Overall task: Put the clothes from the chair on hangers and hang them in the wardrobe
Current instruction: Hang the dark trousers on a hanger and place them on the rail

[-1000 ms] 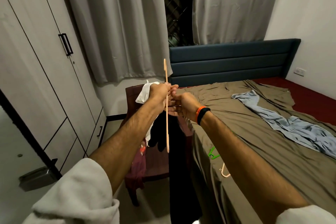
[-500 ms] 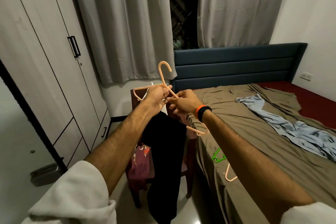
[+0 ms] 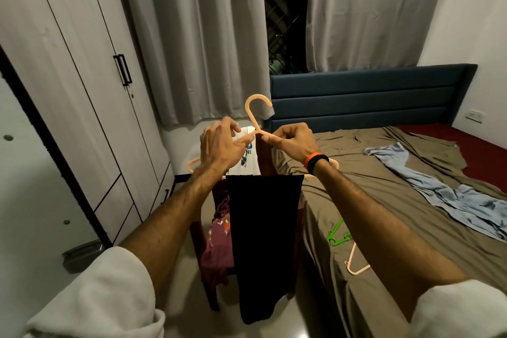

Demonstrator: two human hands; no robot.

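A person's two hands hold a peach plastic hanger (image 3: 256,118) upright in front of a dark wooden chair (image 3: 204,241): the left hand (image 3: 219,145) grips its left shoulder, the right hand (image 3: 290,140) pinches its right. A black garment (image 3: 263,241) hangs folded over the hanger's bar. A white printed shirt (image 3: 247,156) and maroon clothes (image 3: 219,244) lie on the chair. The grey wardrobe (image 3: 82,90) stands closed at left.

only the letters "re" could be read, printed on the white shirt (image 3: 248,155) over the chair.
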